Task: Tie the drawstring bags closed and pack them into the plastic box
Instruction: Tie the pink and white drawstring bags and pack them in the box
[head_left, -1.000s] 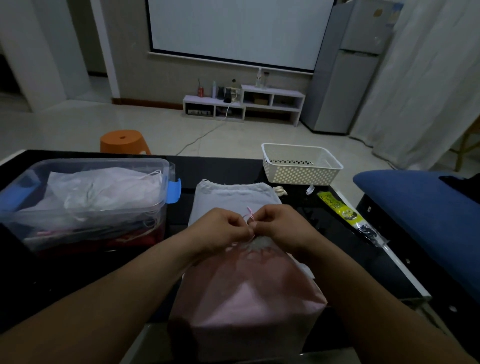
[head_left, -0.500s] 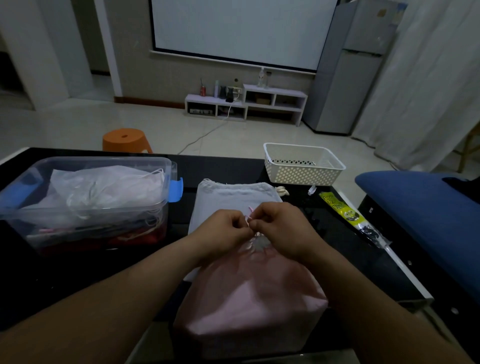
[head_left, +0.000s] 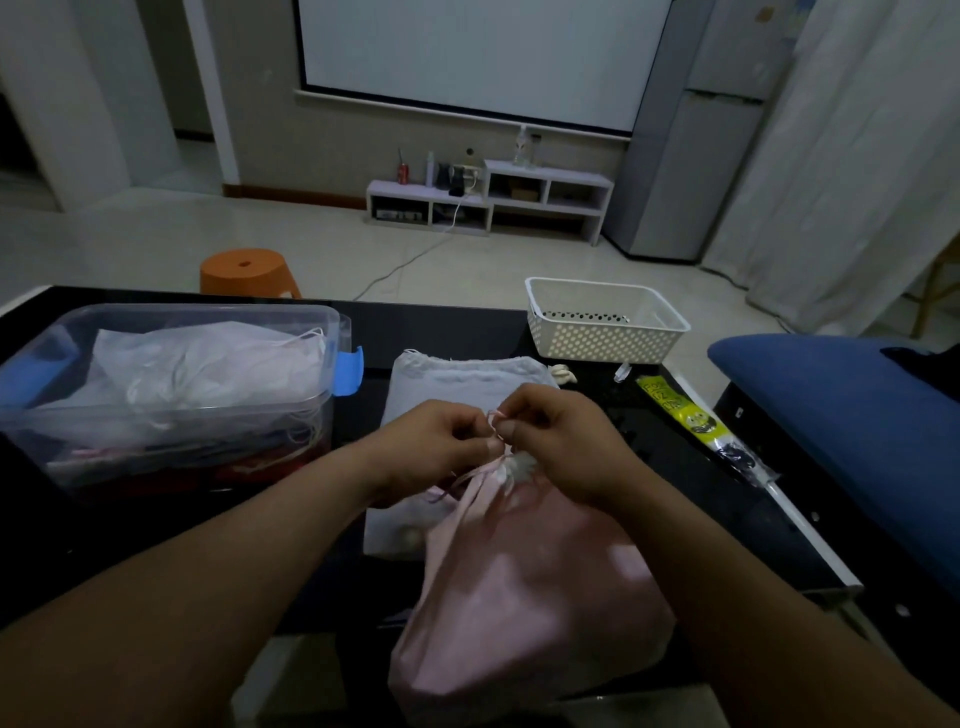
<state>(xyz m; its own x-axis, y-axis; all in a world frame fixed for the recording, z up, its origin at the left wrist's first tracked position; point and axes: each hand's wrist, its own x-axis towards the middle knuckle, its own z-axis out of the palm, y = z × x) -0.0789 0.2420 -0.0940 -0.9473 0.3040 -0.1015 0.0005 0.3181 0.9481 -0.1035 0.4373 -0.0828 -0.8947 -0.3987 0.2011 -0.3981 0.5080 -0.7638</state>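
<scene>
The pink drawstring bag (head_left: 530, 597) stood at the near edge of the dark glass bench (head_left: 441, 327), its mouth gathered into a puckered neck. It partly overlapped a pale grey bag (head_left: 457, 382) that lay flat behind it. Both hands met just above that neck — the left hand (head_left: 431, 447) and the right hand (head_left: 563, 441) each had curled fingers pinching the thin pink drawstring (head_left: 492, 415), with a small loop of it showing between their fingertips. To the left stood the clear plastic box (head_left: 171, 426) with a blue latch, holding white fabric over darker and red pieces. A white perforated basket (head_left: 605, 340) sat at the far right of the bench, and a yellow packet (head_left: 675, 410) lay nearer — close to a blue cushion (head_left: 841, 415) off the bench's right edge.
</scene>
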